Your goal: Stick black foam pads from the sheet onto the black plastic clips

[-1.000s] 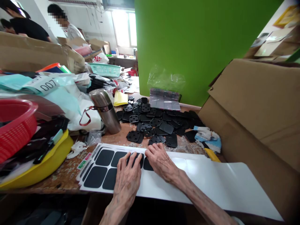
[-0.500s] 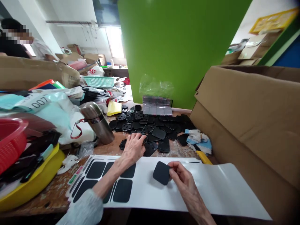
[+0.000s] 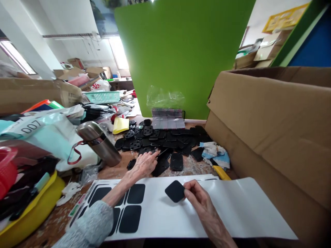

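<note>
My right hand (image 3: pixel 199 199) pinches a black rounded-square rubber pad (image 3: pixel 175 191) by its edge, just above a long white backing sheet (image 3: pixel 207 213). Further black pads (image 3: pixel 136 193) remain stuck in rows on the sheet's left end. My left hand (image 3: pixel 143 165) stretches past the sheet, with its fingertips at the near edge of a heap of black perforated plates (image 3: pixel 160 167). Its fingers lie close together and hold nothing I can see. A grey sleeve (image 3: pixel 90 220) covers my left forearm and hides part of the sheet.
A steel vacuum flask (image 3: pixel 99 146) lies tilted left of the heap, beside white and teal plastic bags (image 3: pixel 46 137). A tall cardboard box flap (image 3: pixel 258 137) walls the right side. Crumpled cloth (image 3: pixel 216 154) and a yellow-handled tool (image 3: pixel 221 173) sit near it.
A second ago both hands pressed on the sheet. My right hand has since lifted a pad off it, and my left hand moved to the heap. The view has swung left.
</note>
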The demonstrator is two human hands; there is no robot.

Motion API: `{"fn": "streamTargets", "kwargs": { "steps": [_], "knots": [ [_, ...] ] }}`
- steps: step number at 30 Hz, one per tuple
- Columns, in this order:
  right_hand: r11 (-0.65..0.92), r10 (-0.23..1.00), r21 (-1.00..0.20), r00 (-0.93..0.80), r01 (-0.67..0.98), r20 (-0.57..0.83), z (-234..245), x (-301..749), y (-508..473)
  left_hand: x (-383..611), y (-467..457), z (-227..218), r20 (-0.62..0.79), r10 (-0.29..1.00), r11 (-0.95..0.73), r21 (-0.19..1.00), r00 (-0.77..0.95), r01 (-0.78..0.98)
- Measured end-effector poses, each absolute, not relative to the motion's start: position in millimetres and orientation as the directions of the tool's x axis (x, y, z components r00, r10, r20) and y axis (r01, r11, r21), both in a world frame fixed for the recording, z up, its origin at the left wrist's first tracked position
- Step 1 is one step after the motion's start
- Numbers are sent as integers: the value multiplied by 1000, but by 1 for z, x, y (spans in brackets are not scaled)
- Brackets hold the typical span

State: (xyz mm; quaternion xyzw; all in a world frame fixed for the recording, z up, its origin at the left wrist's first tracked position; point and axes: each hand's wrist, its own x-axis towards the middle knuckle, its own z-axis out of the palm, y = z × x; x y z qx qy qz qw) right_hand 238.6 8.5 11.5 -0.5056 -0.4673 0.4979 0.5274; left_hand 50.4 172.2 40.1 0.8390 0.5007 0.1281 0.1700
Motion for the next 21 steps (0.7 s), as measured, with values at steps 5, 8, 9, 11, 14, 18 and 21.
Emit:
{"fn": "streamTargets", "kwargs": {
  "steps": [5,8,9,11,14,18,21],
  "knots": [
    [-29,993,-997,114,-77,-37,6,240,8,26,125,63,-141,886,-207,731,441,650],
    [-81,989,-990,116,-119,-95,10,239,2,23,86,70,-264,861,217,964,434,155],
    [-100,988,-987,109,-129,-114,14,239,-1,24,74,71,-294,853,348,936,432,-49],
    [-134,986,-979,82,-152,-148,24,238,-9,28,55,71,-338,845,481,819,414,-312],
    [-167,982,-971,58,-172,-179,39,236,-22,34,36,69,-409,825,560,686,390,-464],
    [-214,968,-953,86,-215,-236,45,230,-39,37,23,65,-479,779,627,589,405,-510],
    [-244,956,-925,90,-290,-280,44,225,-46,39,15,64,-489,744,666,489,456,-563]
  ]
}}
